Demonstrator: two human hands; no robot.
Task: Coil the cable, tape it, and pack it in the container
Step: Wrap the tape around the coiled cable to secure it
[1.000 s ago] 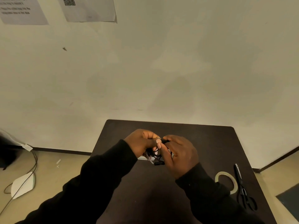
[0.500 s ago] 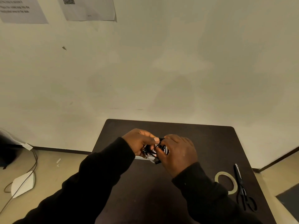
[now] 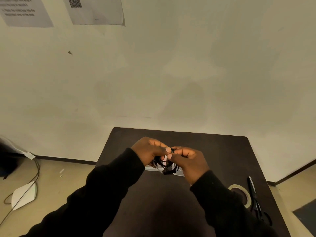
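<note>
A thin black cable (image 3: pixel 165 164) hangs in small loops between my two hands above the middle of the dark table (image 3: pixel 213 151). My left hand (image 3: pixel 148 151) pinches the loops from the left, and my right hand (image 3: pixel 189 161) grips them from the right, fingertips meeting at the top. A black plug end dangles below the loops. Under my hands lies a clear shallow container (image 3: pixel 177 172), mostly hidden. A roll of tape (image 3: pixel 246 194) lies on the table at the right, partly behind my right sleeve.
Black scissors (image 3: pixel 256 202) lie beside the tape near the table's right edge. The wall stands right behind the table's far edge. On the floor to the left are a white device (image 3: pixel 24 195) and loose cords.
Both hands have shifted slightly up and away from me, and the cable loops have been drawn tighter between the fingers. Tape and scissors have not moved.
</note>
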